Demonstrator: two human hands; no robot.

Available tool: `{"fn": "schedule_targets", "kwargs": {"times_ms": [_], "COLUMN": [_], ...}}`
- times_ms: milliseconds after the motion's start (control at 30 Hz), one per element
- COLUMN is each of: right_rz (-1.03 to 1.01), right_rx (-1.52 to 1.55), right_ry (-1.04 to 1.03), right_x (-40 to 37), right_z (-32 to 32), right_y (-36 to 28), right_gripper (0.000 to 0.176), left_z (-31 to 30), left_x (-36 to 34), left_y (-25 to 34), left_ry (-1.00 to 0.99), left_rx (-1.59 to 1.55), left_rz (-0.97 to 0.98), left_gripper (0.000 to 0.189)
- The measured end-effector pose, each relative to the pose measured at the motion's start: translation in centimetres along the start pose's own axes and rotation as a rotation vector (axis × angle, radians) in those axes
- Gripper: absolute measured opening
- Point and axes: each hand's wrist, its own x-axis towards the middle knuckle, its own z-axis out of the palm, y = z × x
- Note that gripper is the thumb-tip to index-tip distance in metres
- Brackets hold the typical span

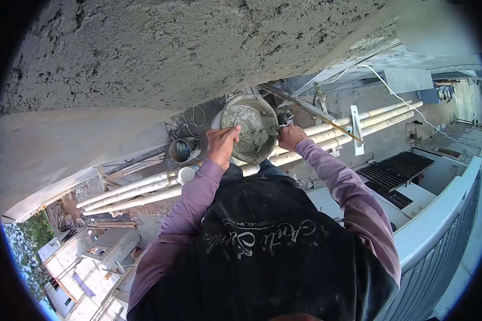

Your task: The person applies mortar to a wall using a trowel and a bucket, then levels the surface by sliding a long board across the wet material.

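Note:
A round, mortar-smeared bucket [260, 140] with wet grey mortar inside is in front of my body. My left hand [223, 143] grips its left rim, thumb over the edge. On the right of the bucket, my right hand [291, 136] is closed around a dark tool [285, 117], partly hidden by the fingers; its exact shape is hard to make out. Rough grey mortar [198, 48] covers the wall surface close above the bucket.
Bamboo poles [134, 196] run below me on both sides. A second bucket [181, 151] and a white container [186, 174] sit lower left. A white level [357, 130] lies across the poles at right. A railing [439, 257] stands lower right.

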Motion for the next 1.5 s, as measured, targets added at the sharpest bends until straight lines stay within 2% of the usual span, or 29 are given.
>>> {"fn": "schedule_targets", "kwargs": {"times_ms": [100, 167, 300, 333, 367, 400, 433, 500, 533, 567, 667, 700, 767, 800, 833, 900, 1000, 1067, 1133, 1233, 1300, 1367, 1433, 1500], "right_rz": [-0.004, 0.066, 0.081, 0.072, 0.082, 0.108, 0.103, 0.12, 0.145, 0.161, 0.131, 0.177, 0.059, -0.061, -0.186, -0.136, -0.201, -0.288, -0.492, -0.665, -0.713, -0.619, -0.582, -0.544], "right_rx": [0.009, 0.239, 0.311, 0.3, 0.336, 0.293, 0.301, 0.315, 0.362, 0.41, 0.639, 0.818, 1.239, 1.408, 1.574, 1.655, 1.6, 1.789, 1.765, 1.476, 1.19, 0.819, 0.476, 0.439], "right_ry": [-0.09, -0.059, -0.062, 0.027, 0.007, 0.083, 0.08, 0.139, 0.163, 0.164, 0.251, 0.172, 0.168, 0.215, 0.26, 0.31, 0.655, 0.702, 0.846, 1.332, 1.729, 2.152, 2.545, 2.748], "right_x": [0.0, -4.3, -5.5, -5.2, -5.7, -6.0, -6.4, -6.7, -6.8, -7.2, -7.2, -8.7, -8.7, -9.0, -9.4, -10.5, -9.4, -9.8, -11.6, -16.5, -19.8, -22.0, -22.7, -22.0], "right_z": [2.4, -1.4, 1.1, 3.0, 3.0, 4.6, 3.8, 4.9, 4.9, 5.0, 5.8, 3.2, 2.5, 1.2, -1.0, -6.8, -14.6, -20.7, -26.4, -34.2, -39.2, -44.1, -49.0, -51.8], "right_y": [-3.3, -6.0, -7.8, -8.0, -9.1, -9.7, -10.8, -11.8, -12.6, -13.5, -14.5, -16.2, -16.9, -17.8, -18.5, -20.0, -20.3, -19.5, -18.6, -18.8, -19.1, -18.6, -16.9, -17.2], "right_gripper": [0.045, 0.043, 0.04, 0.037, 0.04, 0.042, 0.043, 0.045, 0.046, 0.047, 0.047, 0.042, 0.026, 0.022, 0.021, 0.03, 0.024, 0.026, 0.029, 0.029, 0.028, 0.032, 0.036, 0.038], "left_z": [-2.1, -3.8, -6.2, -6.7, -7.6, -8.1, -8.6, -9.7, -10.0, -10.8, -12.8, -13.2, -14.4, -15.4, -16.5, -18.2, -20.6, -22.9, -25.2, -28.3, -29.8, -31.0, -32.1, -32.7], "left_x": [-0.2, -1.0, -2.3, -2.4, -2.6, -2.2, -1.9, -0.1, -0.2, 0.3, 0.9, 0.9, 1.0, 1.1, 1.1, 1.1, -0.2, 0.0, -1.0, -1.7, -2.4, -2.9, -2.8, -2.5], "left_y": [-0.6, -1.0, -1.2, -1.0, -1.2, -1.9, -2.2, -5.3, -5.2, -6.2, -7.6, -7.9, -9.4, -10.1, -10.6, -11.5, -12.0, -13.9, -15.5, -18.8, -20.4, -21.3, -23.4, -24.7], "left_ry": [-0.005, -0.011, -0.063, -0.086, -0.12, -0.016, 0.008, -0.057, 0.005, -0.04, -0.032, -0.016, 0.007, 0.021, 0.015, 0.0, 0.017, 0.071, 0.144, 0.233, 0.254, 0.234, 0.319, 0.398], "left_rx": [-0.012, -0.032, -0.094, -0.131, -0.194, -0.241, -0.261, -0.353, -0.284, -0.304, -0.302, -0.31, -0.321, -0.322, -0.343, -0.39, -0.441, -0.469, -0.512, -0.568, -0.578, -0.569, -0.547, -0.552], "left_rz": [-0.025, -0.054, -0.092, -0.096, -0.137, -0.263, -0.331, -0.386, -0.395, -0.385, -0.43, -0.451, -0.442, -0.44, -0.43, -0.417, -0.367, -0.379, -0.388, -0.37, -0.361, -0.349, -0.333, -0.333], "left_gripper": [0.041, 0.04, 0.039, 0.038, 0.038, 0.04, 0.039, 0.033, 0.032, 0.032, 0.035, 0.035, 0.033, 0.032, 0.031, 0.029, 0.029, 0.03, 0.031, 0.033, 0.035, 0.038, 0.038, 0.038]}}
